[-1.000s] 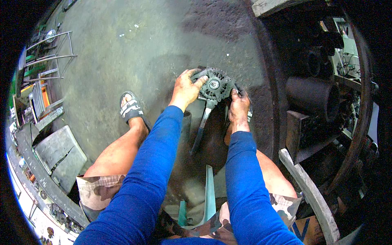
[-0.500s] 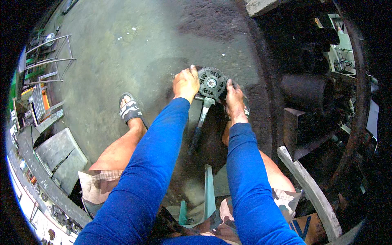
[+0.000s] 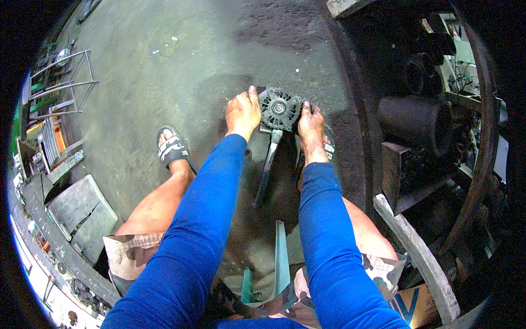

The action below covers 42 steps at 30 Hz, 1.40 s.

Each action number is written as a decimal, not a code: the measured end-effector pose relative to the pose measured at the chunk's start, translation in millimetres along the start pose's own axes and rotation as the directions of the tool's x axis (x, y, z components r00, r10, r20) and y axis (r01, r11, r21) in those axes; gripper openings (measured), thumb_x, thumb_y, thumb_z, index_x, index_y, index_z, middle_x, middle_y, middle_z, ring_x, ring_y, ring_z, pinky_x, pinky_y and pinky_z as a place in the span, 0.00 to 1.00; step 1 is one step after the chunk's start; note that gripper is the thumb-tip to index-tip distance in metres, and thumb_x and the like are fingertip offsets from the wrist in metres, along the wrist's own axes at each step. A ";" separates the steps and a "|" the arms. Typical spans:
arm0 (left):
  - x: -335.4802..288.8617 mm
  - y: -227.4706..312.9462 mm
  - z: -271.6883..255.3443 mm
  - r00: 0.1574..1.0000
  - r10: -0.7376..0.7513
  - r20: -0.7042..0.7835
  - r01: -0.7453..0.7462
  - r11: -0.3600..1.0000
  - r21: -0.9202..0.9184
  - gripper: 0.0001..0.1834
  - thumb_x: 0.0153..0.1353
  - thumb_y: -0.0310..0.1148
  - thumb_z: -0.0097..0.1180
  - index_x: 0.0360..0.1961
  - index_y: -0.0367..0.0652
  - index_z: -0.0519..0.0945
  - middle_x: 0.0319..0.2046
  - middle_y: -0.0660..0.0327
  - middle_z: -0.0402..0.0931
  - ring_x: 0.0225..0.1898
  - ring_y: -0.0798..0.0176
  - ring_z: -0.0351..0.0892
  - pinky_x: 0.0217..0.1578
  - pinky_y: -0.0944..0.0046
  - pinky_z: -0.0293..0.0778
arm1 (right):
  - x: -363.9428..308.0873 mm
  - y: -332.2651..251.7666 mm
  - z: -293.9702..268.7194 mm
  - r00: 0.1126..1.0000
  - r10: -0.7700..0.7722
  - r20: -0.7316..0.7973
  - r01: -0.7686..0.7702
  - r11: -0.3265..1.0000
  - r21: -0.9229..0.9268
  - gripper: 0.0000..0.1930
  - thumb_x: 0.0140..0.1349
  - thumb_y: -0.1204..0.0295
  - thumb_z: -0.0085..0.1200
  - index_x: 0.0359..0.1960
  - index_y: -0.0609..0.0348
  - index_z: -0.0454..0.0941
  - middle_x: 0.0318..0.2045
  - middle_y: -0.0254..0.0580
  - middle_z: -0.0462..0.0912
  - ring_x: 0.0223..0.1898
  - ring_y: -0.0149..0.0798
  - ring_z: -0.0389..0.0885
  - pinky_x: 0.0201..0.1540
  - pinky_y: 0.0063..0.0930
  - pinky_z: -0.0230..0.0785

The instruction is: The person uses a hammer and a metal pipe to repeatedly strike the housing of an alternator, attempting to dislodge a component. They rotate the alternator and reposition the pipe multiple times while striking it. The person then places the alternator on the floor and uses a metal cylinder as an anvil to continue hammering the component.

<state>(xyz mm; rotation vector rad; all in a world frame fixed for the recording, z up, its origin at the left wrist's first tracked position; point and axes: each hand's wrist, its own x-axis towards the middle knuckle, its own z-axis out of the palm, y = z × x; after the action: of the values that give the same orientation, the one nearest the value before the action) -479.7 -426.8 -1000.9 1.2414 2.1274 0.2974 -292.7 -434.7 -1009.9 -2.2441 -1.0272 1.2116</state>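
A round, grey metal alternator [image 3: 279,108] with a slotted face and a round hub in its middle is held low over the floor. My left hand [image 3: 243,111] grips its left side, thumb along the upper edge. On the opposite side my right hand [image 3: 312,129] is closed round the rim, thumb on top. Just below the alternator a hammer [image 3: 268,160] lies with its metal head touching or close under the housing and its dark handle toward me. The undersides of the alternator and my fingertips are hidden.
My sandalled feet stand either side, the left sandal [image 3: 174,147] plainly visible. Between my knees is a pale green metal bar [image 3: 281,257]. Dark cylinders [image 3: 411,122] and a wooden plank [image 3: 417,257] lie at the right. Metal frames [image 3: 66,90] stand at the far left.
Both hands have shifted slightly left with the alternator. Its face has turned, so the hub shows differently. The hammer lies in nearly the same place.
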 end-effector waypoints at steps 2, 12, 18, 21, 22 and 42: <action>0.0 1.1 -0.7 1.000 -0.014 0.024 0.014 1.000 0.028 0.33 0.78 0.50 0.41 0.39 0.31 0.88 0.41 0.32 0.84 0.48 0.29 0.84 0.54 0.38 0.78 | -0.8 3.4 0.4 0.999 0.050 -0.020 -0.049 0.999 0.017 0.29 0.77 0.52 0.49 0.64 0.68 0.76 0.60 0.67 0.81 0.63 0.63 0.79 0.66 0.46 0.70; 1.4 0.6 4.5 0.998 0.067 -0.010 -0.066 0.994 0.088 0.32 0.78 0.50 0.40 0.35 0.32 0.88 0.38 0.34 0.85 0.44 0.29 0.86 0.51 0.37 0.80 | -1.7 20.2 8.5 0.993 -0.006 -0.119 -0.005 0.996 -0.094 0.27 0.79 0.55 0.47 0.62 0.70 0.77 0.60 0.62 0.82 0.63 0.56 0.80 0.66 0.43 0.69; -2.5 3.0 4.1 0.998 0.023 -0.053 -0.021 0.999 0.039 0.31 0.78 0.49 0.42 0.35 0.34 0.88 0.37 0.34 0.85 0.43 0.30 0.86 0.49 0.38 0.81 | -3.5 28.4 5.6 1.000 -0.016 -0.012 0.017 0.998 0.064 0.27 0.81 0.55 0.45 0.65 0.69 0.74 0.60 0.59 0.82 0.61 0.53 0.79 0.66 0.41 0.68; -3.6 4.8 4.9 0.999 0.005 -0.052 -0.002 0.999 0.042 0.30 0.77 0.49 0.42 0.35 0.34 0.88 0.38 0.35 0.85 0.44 0.30 0.86 0.50 0.38 0.80 | -1.8 29.8 2.6 1.000 -0.012 0.024 0.012 0.999 0.032 0.27 0.81 0.55 0.45 0.65 0.69 0.74 0.60 0.58 0.82 0.61 0.52 0.79 0.66 0.41 0.67; -3.7 4.8 5.3 0.999 0.002 -0.051 0.001 0.999 0.045 0.30 0.77 0.49 0.43 0.35 0.35 0.88 0.38 0.36 0.85 0.44 0.31 0.86 0.51 0.38 0.80 | -0.9 29.8 1.8 1.000 -0.001 0.012 0.001 1.000 0.009 0.27 0.81 0.55 0.46 0.65 0.69 0.74 0.60 0.58 0.82 0.62 0.51 0.79 0.66 0.41 0.67; -5.3 3.6 2.5 0.997 0.049 -0.053 -0.048 0.999 0.018 0.28 0.76 0.51 0.42 0.49 0.37 0.86 0.43 0.38 0.86 0.47 0.32 0.86 0.52 0.38 0.79 | 4.9 63.0 8.7 0.997 0.059 0.048 -0.066 0.985 0.160 0.28 0.79 0.50 0.44 0.69 0.56 0.75 0.63 0.53 0.81 0.66 0.53 0.76 0.71 0.44 0.59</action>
<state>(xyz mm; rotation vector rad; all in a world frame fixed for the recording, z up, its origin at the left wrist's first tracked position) -473.9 -429.6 -998.9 1.3095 2.1519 0.3380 -271.9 -472.4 -1057.0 -2.1476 -0.8465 1.3254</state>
